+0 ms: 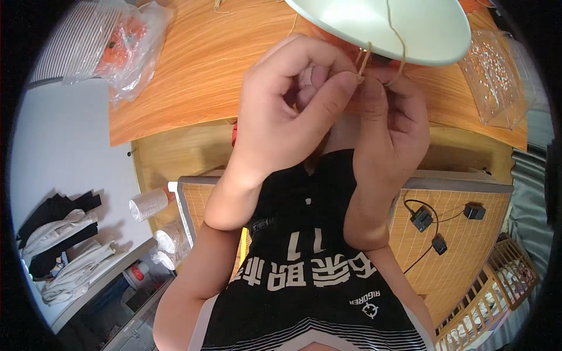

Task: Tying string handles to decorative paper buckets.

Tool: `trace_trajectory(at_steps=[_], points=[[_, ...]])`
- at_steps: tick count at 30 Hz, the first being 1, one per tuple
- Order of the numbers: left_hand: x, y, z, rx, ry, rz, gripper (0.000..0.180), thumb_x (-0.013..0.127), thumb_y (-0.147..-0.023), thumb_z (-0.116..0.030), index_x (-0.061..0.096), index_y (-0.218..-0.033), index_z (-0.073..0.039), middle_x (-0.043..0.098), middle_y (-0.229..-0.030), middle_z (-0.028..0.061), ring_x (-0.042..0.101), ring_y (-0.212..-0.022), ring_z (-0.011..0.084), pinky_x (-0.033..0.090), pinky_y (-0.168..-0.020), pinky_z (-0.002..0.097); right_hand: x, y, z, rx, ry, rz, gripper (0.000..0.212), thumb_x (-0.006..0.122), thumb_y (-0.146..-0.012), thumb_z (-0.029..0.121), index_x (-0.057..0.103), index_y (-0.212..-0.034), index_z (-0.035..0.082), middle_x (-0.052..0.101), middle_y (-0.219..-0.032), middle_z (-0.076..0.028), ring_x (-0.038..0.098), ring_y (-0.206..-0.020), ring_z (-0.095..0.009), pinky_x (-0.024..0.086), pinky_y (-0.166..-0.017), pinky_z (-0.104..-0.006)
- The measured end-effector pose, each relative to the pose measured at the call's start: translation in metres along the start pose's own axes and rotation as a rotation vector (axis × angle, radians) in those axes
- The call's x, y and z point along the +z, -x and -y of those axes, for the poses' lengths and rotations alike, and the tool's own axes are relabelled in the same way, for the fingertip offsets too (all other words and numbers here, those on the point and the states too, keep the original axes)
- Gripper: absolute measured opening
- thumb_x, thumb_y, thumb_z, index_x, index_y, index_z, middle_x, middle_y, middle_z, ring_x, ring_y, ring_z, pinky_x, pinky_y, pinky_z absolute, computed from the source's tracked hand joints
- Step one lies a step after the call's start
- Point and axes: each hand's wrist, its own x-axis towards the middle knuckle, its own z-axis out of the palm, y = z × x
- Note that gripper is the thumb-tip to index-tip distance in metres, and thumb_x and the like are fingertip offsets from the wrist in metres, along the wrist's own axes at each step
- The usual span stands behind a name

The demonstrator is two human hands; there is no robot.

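Note:
My left hand (281,111) and my right hand (392,123) meet above the desk's near edge. Both are closed, with thumbs pressed to fingertips. A thin tan cord (364,61) is pinched between them, and a small loop sticks up from the left fingertips. One strand of it rises from the right fingers across a pale mint-green, bowl-shaped thing (433,29) just beyond my hands. Whether a knot sits at the pinch is hidden by the thumbs. Something reddish lies behind the fingers, mostly covered.
The wood-grain desk (199,64) carries a clear plastic box (497,76) with many small beads at the right. At the far left is a crumpled clear bag (134,52) with orange inside. Black adapters and cables (421,219) lie on a bamboo-mat surface below right.

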Motion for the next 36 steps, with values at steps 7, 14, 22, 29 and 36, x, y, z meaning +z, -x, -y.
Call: trace_trajectory(at_steps=[7,14,22,29,36], points=[[-0.002,-0.001,-0.01,-0.226,0.354,0.083,0.005,0.064,-0.094,-0.001,0.064,-0.097,0.001,0.059,-0.073,-0.0062,0.05,-0.064,-0.0013,0.039,-0.057,0.0147,-0.004,0.0,-0.001,-0.054,0.048,0.062,0.015,0.063,-0.094,0.002,0.062,-0.108,-0.004,0.067,-0.106,-0.007,0.061,-0.097,-0.011,0.049,-0.084,-0.0228],[0.0,-0.002,-0.016,-0.304,0.47,0.046,0.006,0.066,-0.092,-0.001,0.067,-0.097,0.001,0.066,-0.077,-0.0034,0.055,-0.067,-0.0013,0.041,-0.06,0.014,-0.004,0.0,0.008,-0.347,0.157,-0.038,0.022,0.068,-0.088,-0.005,0.064,-0.111,-0.004,0.066,-0.106,-0.01,0.062,-0.096,-0.014,0.049,-0.086,-0.0233],[0.002,0.005,-0.019,-0.356,0.472,0.012,0.007,0.067,-0.091,0.0,0.068,-0.098,0.002,0.065,-0.076,-0.0037,0.055,-0.067,-0.0016,0.041,-0.058,0.0139,-0.005,0.002,0.004,-0.025,-0.018,0.02,0.019,0.072,-0.084,-0.005,0.067,-0.103,-0.004,0.065,-0.104,-0.011,0.061,-0.094,-0.014,0.05,-0.08,-0.0229],[0.002,0.004,-0.014,-0.431,0.616,0.039,0.009,0.062,-0.095,-0.006,0.066,-0.1,0.0,0.062,-0.075,-0.0031,0.043,-0.053,-0.001,0.029,-0.046,0.0153,-0.005,0.0,0.009,-0.042,0.068,0.047,0.013,0.068,-0.089,-0.004,0.063,-0.1,-0.004,0.061,-0.102,-0.008,0.059,-0.089,-0.011,0.049,-0.078,-0.0216],[0.0,0.002,-0.005,-0.479,0.852,0.174,0.011,0.057,-0.098,-0.009,0.061,-0.104,-0.002,0.057,-0.077,-0.0046,0.036,-0.049,-0.0012,0.023,-0.042,0.0164,-0.001,0.002,0.007,-0.028,0.025,0.069,0.012,0.064,-0.092,-0.002,0.059,-0.103,-0.003,0.06,-0.102,-0.006,0.059,-0.086,-0.01,0.049,-0.078,-0.0217]])
